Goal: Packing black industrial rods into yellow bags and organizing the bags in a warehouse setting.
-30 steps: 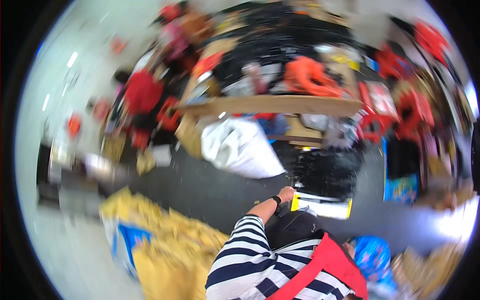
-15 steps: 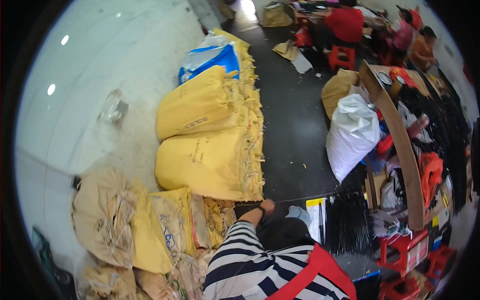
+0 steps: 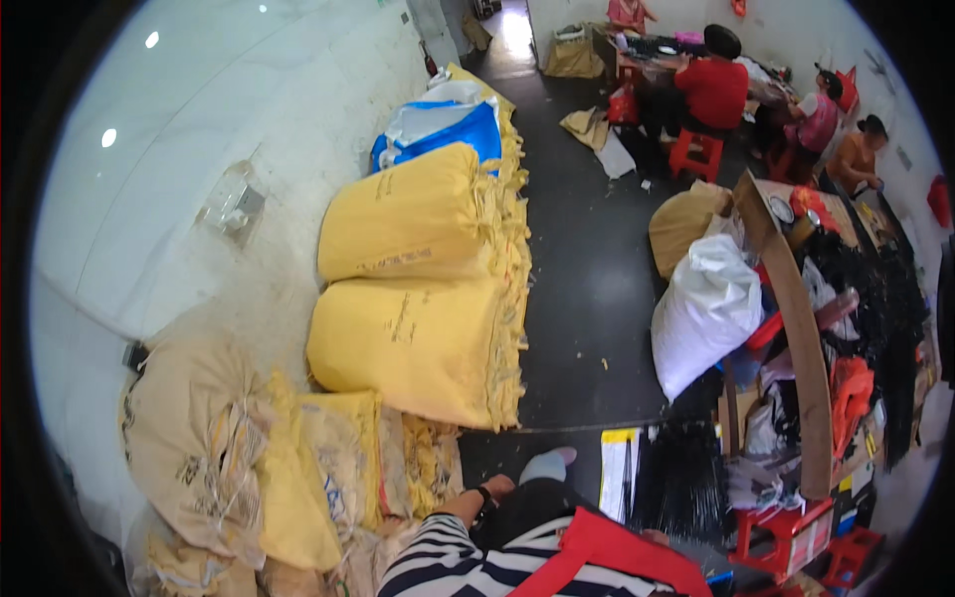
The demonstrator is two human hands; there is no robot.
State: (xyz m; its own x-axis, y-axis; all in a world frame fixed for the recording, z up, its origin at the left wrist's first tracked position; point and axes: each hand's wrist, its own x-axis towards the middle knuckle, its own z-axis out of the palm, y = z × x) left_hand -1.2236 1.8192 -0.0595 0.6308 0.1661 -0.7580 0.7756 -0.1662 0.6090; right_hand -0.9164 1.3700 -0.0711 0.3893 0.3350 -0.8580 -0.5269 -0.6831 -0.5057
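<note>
My left hand (image 3: 498, 487), with a dark band at the wrist, hangs low beside my dark trousers. Nothing shows in it, but its fingers are too small and tucked under to read. Just left of it stand folded yellow and tan woven sacks (image 3: 430, 463). Ahead on the left, big full yellow sacks (image 3: 408, 343) lie stacked in a row, their tied ends facing the aisle. My right hand does not show; the red strap and striped sleeve cover that side. My foot in a light sock or shoe (image 3: 547, 466) steps forward on the dark floor.
A full white sack (image 3: 706, 313) and a brown sack (image 3: 686, 229) stand at the right of the aisle, beside a cluttered workbench (image 3: 801, 368). Black strands (image 3: 681, 483) lie near my right. Red stools (image 3: 781, 537) stand beside them. Several people sit working at the far right.
The view has tilted up, so the sacks and bench sit lower and more of the far room shows. My left hand has swung back toward my body, and a foot now reaches forward.
</note>
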